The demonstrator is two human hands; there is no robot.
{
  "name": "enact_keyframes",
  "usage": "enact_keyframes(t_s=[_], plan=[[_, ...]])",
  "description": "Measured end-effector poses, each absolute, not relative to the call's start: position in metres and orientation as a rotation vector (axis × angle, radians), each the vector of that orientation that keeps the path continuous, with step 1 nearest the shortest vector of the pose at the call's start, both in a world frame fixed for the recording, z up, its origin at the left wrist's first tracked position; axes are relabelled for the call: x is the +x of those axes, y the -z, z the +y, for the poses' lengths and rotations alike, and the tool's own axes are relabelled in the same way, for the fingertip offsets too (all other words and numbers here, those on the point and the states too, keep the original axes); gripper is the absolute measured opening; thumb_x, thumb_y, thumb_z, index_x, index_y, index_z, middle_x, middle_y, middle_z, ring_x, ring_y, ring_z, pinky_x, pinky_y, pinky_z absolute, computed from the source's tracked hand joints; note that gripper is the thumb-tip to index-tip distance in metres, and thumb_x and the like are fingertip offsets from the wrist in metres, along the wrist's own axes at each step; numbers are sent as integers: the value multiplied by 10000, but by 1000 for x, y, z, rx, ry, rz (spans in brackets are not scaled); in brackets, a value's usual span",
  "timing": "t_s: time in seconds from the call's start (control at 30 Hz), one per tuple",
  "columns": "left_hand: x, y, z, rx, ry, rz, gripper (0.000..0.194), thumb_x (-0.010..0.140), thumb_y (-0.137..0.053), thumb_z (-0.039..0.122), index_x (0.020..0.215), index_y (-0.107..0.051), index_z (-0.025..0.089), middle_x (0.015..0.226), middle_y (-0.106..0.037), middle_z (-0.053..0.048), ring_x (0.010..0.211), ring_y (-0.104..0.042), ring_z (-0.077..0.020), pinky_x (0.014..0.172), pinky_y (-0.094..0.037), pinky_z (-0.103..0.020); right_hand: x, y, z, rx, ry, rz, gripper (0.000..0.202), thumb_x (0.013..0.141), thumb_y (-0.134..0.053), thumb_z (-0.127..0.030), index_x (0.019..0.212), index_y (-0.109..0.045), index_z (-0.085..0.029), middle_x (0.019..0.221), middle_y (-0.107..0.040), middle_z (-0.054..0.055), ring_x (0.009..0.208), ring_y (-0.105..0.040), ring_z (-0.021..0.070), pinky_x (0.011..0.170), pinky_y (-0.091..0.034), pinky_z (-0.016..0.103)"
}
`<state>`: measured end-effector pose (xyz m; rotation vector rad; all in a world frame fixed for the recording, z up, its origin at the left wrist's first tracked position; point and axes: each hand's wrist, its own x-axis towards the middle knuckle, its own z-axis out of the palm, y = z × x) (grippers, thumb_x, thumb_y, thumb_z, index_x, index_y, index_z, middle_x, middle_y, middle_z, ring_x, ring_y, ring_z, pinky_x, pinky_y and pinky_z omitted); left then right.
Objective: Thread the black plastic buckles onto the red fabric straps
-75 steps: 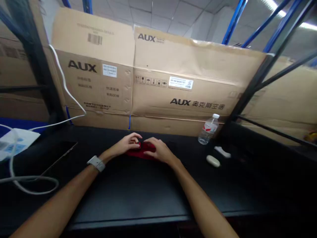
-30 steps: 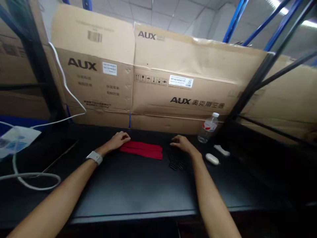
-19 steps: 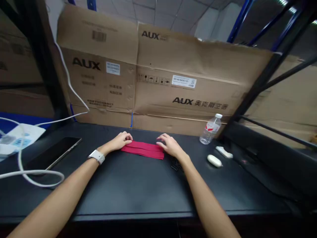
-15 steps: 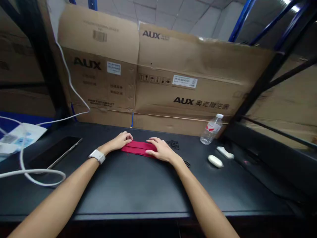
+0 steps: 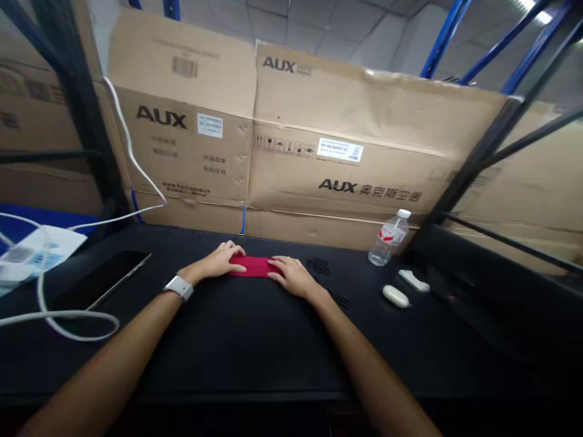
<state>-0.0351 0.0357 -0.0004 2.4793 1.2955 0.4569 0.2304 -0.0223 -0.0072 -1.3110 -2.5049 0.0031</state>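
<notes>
A folded strip of red cloth [image 5: 256,267] lies flat on the black table between my two hands. My left hand [image 5: 223,260], with a pale band at the wrist, rests on the cloth's left end; its thumb and fingers are apart. At the right end, my right hand [image 5: 293,275] lies over the cloth with fingers stretched out and thumb spread. Both palms face down, and the ends of the strip are partly hidden under them. Just right of my right hand are a small black openwork piece [image 5: 317,266] and some thin black loops [image 5: 337,298].
A clear plastic bottle [image 5: 388,238] with a white cap stands at the back right. Nearby lie a white oval object [image 5: 396,296] and a white curved piece [image 5: 414,280]. A phone [image 5: 104,279] and a white cable [image 5: 40,285] lie left. Cardboard [image 5: 337,206] walls the back.
The red cloth has become a narrower, smoother strip, its lower layer and crosswise seam line no longer showing. My right hand has shifted slightly; my left thumb now rests on the cloth.
</notes>
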Motion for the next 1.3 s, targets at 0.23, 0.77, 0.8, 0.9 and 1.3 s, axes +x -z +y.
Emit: enact_keyframes(t_s=[0.23,0.77,0.8,0.9,1.3], plan=[[-36,14,45,2500,-582,1301,407,833,-517,514,1083,-601,205,1088,-541,-86,1054,-485,-260,953,-392,-386,230,12,-20,-1329,49,-2463,495,954,-353,-489,1344,-481,-212,1368,-504,105,1270,-444,223,1049,-343,385],[12,-19,-19,2756,-854,1281,327,974,-302,358,1073,-573,205,1081,-587,-71,1013,-523,-228,927,-406,-371,222,10,-32,-1310,258,-2422,518,941,-378,-500,1350,-456,-194,1412,-446,131,1314,-383,236,1123,-221,470],[17,-15,-30,2782,-797,1254,338,973,-305,376,1102,-572,213,1121,-584,-77,1038,-524,-235,931,-407,-378,221,9,-36,-1293,283,-2428,502,942,-390,-481,1345,-461,-191,1416,-441,131,1319,-376,237,1127,-215,470],[18,3,-59,2851,-629,1237,423,945,-348,473,1226,-544,225,1281,-544,-102,1173,-482,-289,997,-371,-446,218,9,-52,-1244,327,-2445,455,952,-400,-422,1330,-477,-181,1432,-422,128,1335,-353,239,1132,-216,461],[-28,21,-89,2821,-330,1205,670,876,-387,626,1467,-175,391,1531,-266,16,1401,-236,-316,1129,-162,-561,234,4,-133,-1384,-177,-2487,677,852,-378,-680,1420,-362,-314,1511,-305,60,1405,-234,259,1154,-126,488]])
